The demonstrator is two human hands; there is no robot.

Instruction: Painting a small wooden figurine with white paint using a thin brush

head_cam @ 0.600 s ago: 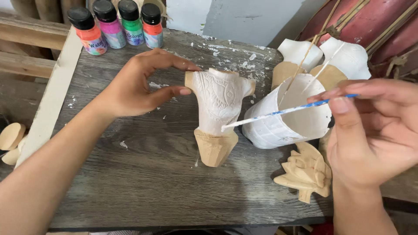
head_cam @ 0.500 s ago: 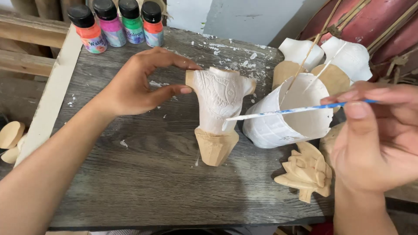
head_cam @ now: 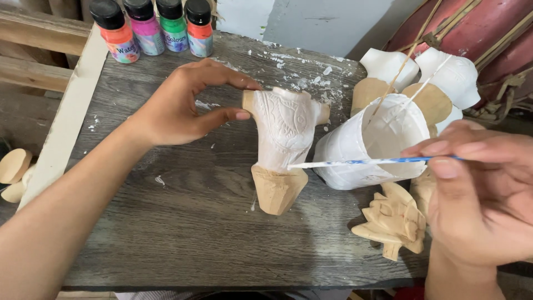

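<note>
Head view, one frame. Left hand (head_cam: 183,105) upper-centre-left, fingers closed on the upper left shoulder of the carved wooden torso (head_cam: 284,144): thumb tip on its left edge, index over the top corner. Torso sits at frame centre on the grey bench (head_cam: 166,233), top part coated white, tapered base bare wood; can't tell if it stands or lies tilted. Right hand (head_cam: 477,200) lower right, fingers pinched on a thin paintbrush (head_cam: 372,162) with a blue-and-white handle; brush runs roughly horizontal, white tip touching the torso's lower right edge where white meets bare wood. Brush crosses in front of a white paint cup (head_cam: 377,144), just right of the torso, two thin sticks leaning in it. Behind the cup, upper right: two more torso pieces (head_cam: 444,78), white tops, bare wood below. Below the cup, near the right hand: an unpainted leaf-shaped carving (head_cam: 391,225) lying flat. Upper left of frame: four paint bottles (head_cam: 152,28) in a row, black caps, orange, pink, green, orange-teal. White paint specks on bench behind the torso. Far left edge, off the bench: small bare wood pieces (head_cam: 14,172).
</note>
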